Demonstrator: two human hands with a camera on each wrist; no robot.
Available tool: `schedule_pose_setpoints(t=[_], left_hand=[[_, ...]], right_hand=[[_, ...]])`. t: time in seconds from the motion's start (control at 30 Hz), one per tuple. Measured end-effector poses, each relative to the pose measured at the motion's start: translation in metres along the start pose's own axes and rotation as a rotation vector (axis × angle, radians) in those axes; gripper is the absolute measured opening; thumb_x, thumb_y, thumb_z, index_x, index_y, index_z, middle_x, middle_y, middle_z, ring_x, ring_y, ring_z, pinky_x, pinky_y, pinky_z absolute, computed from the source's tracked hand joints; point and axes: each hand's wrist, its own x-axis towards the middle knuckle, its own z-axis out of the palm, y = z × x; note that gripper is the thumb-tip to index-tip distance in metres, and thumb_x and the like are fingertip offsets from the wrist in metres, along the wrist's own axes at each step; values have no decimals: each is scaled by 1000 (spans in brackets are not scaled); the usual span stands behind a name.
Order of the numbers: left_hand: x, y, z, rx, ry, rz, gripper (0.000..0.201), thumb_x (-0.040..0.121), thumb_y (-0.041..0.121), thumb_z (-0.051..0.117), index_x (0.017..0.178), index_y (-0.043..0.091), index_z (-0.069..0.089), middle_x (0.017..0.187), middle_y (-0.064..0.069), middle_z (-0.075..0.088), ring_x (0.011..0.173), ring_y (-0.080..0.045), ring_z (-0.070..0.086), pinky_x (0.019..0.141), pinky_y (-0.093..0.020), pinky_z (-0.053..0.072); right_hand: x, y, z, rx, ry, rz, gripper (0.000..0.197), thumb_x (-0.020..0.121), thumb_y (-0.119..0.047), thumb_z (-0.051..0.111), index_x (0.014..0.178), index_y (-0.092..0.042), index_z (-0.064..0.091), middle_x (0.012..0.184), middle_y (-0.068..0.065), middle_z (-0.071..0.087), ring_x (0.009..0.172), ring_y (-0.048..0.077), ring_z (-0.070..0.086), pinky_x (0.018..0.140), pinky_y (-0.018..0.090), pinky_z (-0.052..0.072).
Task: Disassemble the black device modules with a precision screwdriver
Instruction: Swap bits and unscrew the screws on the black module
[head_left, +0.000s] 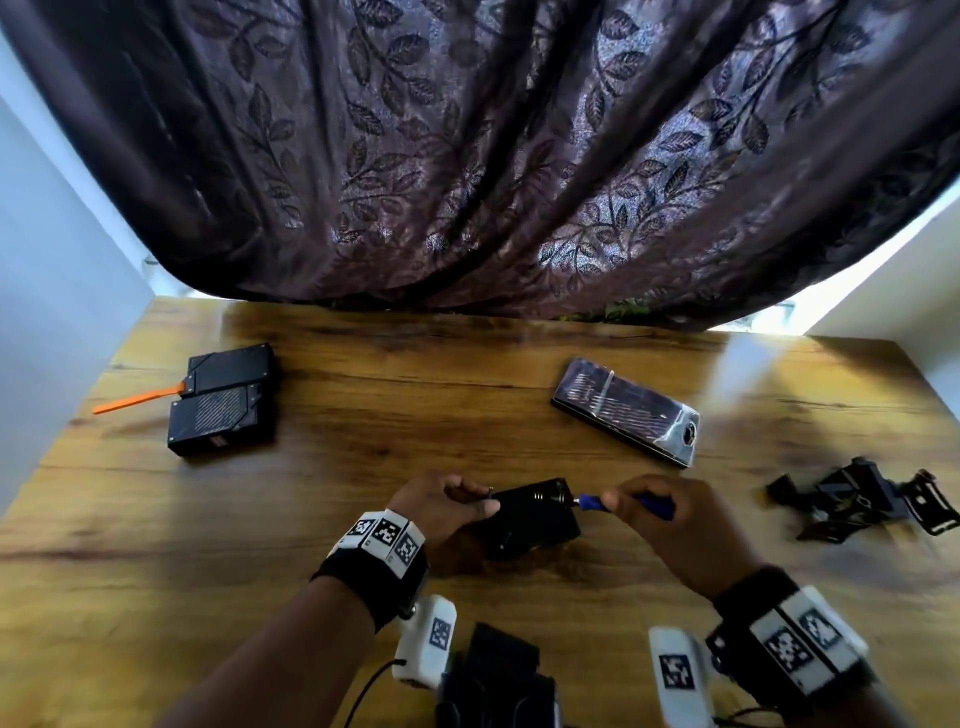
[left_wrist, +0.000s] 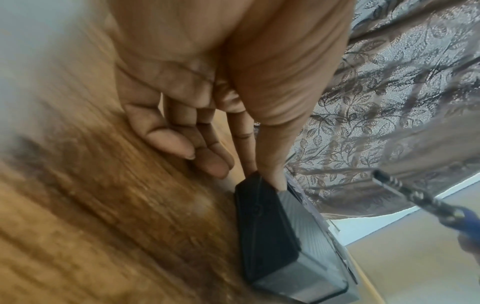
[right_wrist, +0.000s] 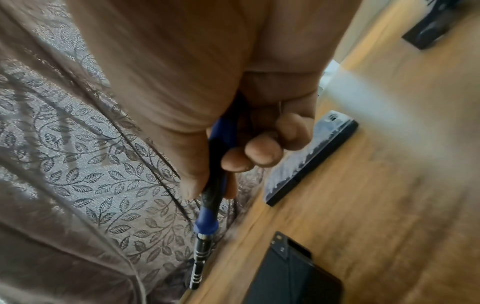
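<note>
At the lower middle of the head view, the left hand (head_left: 451, 512) grasped a black module (head_left: 530, 522) that stood on the wooden table (head_left: 467, 395); in the left wrist view the thumb (left_wrist: 275, 160) pressed the module's upper corner while the other fingers (left_wrist: 182, 144) curled loosely beside it. The right hand (head_left: 670, 519), just right of the module, was clenched round a blue-handled screwdriver (head_left: 597, 503); its metal shaft (right_wrist: 201, 265) pointed toward the module's upper right end; whether the tip touched a screw could not be told. At the left of the frame lay two more black modules (head_left: 223, 400) with an orange tool (head_left: 137, 399) beside them; at the right lay a clear bit case (head_left: 626, 410); further right sat a heap of black parts (head_left: 862, 501). A dark leaf-patterned curtain (head_left: 493, 156) filled the top.
</note>
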Motion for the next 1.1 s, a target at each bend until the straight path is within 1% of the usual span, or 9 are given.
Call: schedule_pose_setpoints(t=[0.13,0.17,0.3,0.4,0.57,0.7,0.87,1.0,1.1], left_hand=[[-2,3,-1,-23,-4,-16,17,88,34,79,102,26,73,94,17,67,88,2,61,61,-3,40],[-3,4,0,-17,-1,-11,19,89,32,78,105,23,73,93,17,66,84,5,60,59,-1,40],[-7,7,0,13,13,-18,22,89,37,77,109,27,74,95,19,67,86,7,59,62,-2,40],[-7,3,2,-64,43,-10,13,87,31,81,97,27,75,87,13,74,81,3,67,75,-14,48],[-12,2,5,-208,46,25,7,86,19,81,91,17,77,81,7,77,76,-2,71,71,-18,51],[-11,-1,3,-172,40,13,9,87,24,81,88,20,74,76,9,76,72,0,69,69,-17,50],[-12,4,8,-267,50,-15,11,89,7,77,85,16,73,72,6,74,63,2,67,61,-14,50],[-3,10,12,-253,45,-64,17,89,5,74,87,22,75,70,9,72,62,3,65,62,-14,49],[1,12,13,-186,69,-92,14,92,12,73,84,24,74,67,12,69,62,3,62,64,-14,46]], right_hand=[[-6,17,8,251,1,34,9,92,-25,73,94,-33,76,66,-6,66,57,9,55,58,29,45],[-3,17,14,338,-27,59,5,93,-31,73,97,-30,76,63,-5,60,57,13,51,58,34,43],[26,3,42,347,-169,114,51,75,-81,61,83,-31,62,64,-6,51,59,20,48,61,42,41],[47,-24,60,80,-316,29,28,85,-51,74,90,-30,56,81,-9,64,71,10,60,68,26,46],[68,-35,95,-62,-416,17,24,89,-20,74,90,-33,54,93,-11,72,85,-3,68,89,31,56],[67,-36,100,-50,-376,-5,24,91,-19,72,87,-34,54,86,-14,73,77,-6,67,78,22,54],[66,-34,98,148,-303,34,24,85,-25,77,82,-43,61,92,-6,76,87,12,73,88,42,58],[60,-28,86,216,-223,43,43,86,-20,78,71,-53,56,92,-5,76,92,16,72,90,43,56],[51,-16,75,240,-182,86,38,86,-21,79,75,-49,56,94,-6,77,94,14,72,91,44,56]])
